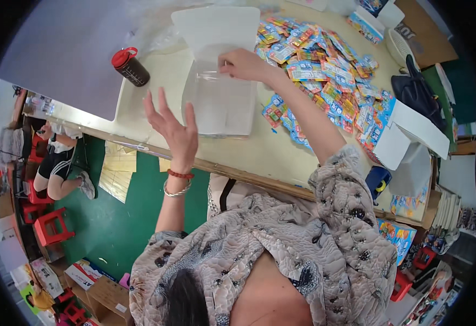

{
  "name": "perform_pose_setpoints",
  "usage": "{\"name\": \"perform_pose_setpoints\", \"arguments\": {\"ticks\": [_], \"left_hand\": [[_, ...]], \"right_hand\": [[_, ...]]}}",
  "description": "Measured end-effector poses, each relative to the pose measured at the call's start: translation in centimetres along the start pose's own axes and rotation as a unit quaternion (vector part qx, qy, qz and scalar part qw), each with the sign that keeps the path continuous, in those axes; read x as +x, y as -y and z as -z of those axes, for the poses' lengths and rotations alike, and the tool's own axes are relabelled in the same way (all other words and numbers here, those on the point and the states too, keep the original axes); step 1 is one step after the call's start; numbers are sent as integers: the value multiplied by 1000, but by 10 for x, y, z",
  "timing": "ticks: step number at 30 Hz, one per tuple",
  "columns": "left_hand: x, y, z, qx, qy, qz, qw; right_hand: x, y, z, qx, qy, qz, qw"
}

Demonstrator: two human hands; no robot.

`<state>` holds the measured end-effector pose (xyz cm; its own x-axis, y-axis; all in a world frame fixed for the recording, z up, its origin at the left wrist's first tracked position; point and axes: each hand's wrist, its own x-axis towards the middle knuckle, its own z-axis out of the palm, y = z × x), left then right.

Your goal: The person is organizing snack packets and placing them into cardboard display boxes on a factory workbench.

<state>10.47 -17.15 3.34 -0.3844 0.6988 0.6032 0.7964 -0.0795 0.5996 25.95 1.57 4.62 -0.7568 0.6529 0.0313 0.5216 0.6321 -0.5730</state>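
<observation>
On the table in front of me lies a white carton [216,30], its wide flap standing out at the far end. Its near part [219,111] looks pale and slightly shiny, like a stack of sheets or a folded panel. My right hand [244,65] is over the fold between the two parts, its fingers curled together; what they pinch, if anything, is hidden. Left of the carton, my left hand [174,130] is raised above the table's near edge with fingers spread, holding nothing. Beside my right forearm spreads a large heap of colourful blue and orange packets [319,70].
A dark bottle with a red lid [131,67] stands to the left, near a grey sheet [67,54]. At the right are an open white-and-blue box [412,130] and a black bag [420,92]. Beyond the table's left side sits another person [58,168] near red stools [53,227].
</observation>
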Motion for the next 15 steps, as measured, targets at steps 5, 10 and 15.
{"name": "perform_pose_setpoints", "arguments": {"ticks": [5,10,15], "left_hand": [[-12,13,-14,-118,250,-52,960],[-7,19,-60,142,494,-190,836],[-8,44,-78,168,642,-129,737]], "right_hand": [[17,-24,-56,-167,33,-1,985],[18,-46,-102,-278,-100,-7,955],[-29,8,-74,-371,-283,91,880]]}}
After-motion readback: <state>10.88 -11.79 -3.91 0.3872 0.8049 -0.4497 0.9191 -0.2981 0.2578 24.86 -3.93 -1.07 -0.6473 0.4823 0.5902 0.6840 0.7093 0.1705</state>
